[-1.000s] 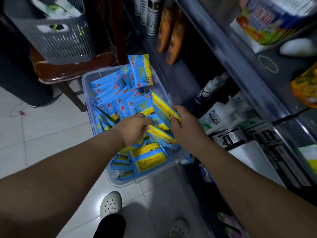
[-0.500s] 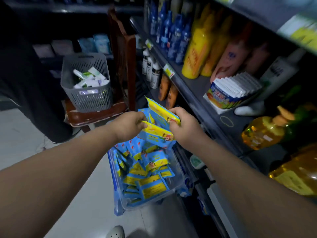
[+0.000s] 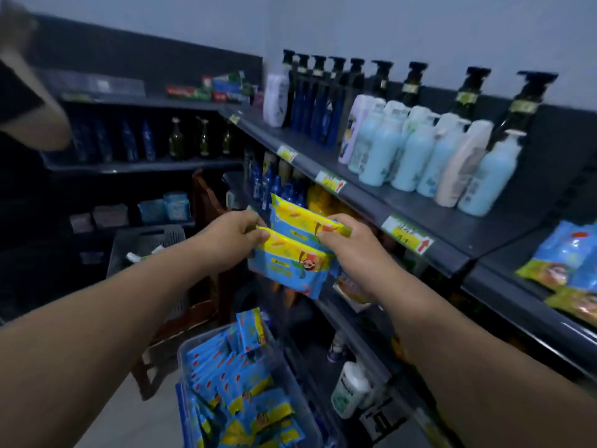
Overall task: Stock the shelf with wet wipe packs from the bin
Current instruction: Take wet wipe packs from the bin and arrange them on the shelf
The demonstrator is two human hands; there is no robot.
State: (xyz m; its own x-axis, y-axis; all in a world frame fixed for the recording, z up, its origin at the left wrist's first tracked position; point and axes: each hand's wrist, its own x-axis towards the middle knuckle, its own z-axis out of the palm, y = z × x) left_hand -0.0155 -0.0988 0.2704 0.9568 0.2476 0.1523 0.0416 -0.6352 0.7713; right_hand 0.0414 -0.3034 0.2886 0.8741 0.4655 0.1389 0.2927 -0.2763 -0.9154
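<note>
Head view: against the frame half a second ago, the left hand (image 3: 234, 236) and right hand (image 3: 352, 244) are raised well clear of the bin (image 3: 181, 355), which now sits low in the picture with its loose packs (image 3: 239, 383) inside. The view has tipped up to take in the upper shelf (image 3: 436, 218) and its pale bottles (image 3: 413, 150). As before, both hands hold the same small stack of wet wipe packs (image 3: 290, 263). The left fingers (image 3: 255, 236) are curled over its left end and the right fingers (image 3: 329, 236) are wrapped over its right end, with the yellow tops upward. The stack hangs in the aisle in front of the shelving, about level with the upper shelf's front lip and left of the price tag (image 3: 407, 234), touching no shelf. To the right, the lower shelf (image 3: 517, 299) carries stocked packs (image 3: 565, 253) near the picture's edge, with bare board to their left. The upper shelf has a bare strip between its bottles and its front edge. A grey basket (image 3: 145, 247) stands behind the left forearm, well apart from the stack. Another person's arm (image 3: 32, 101) shows blurred at the top left
</note>
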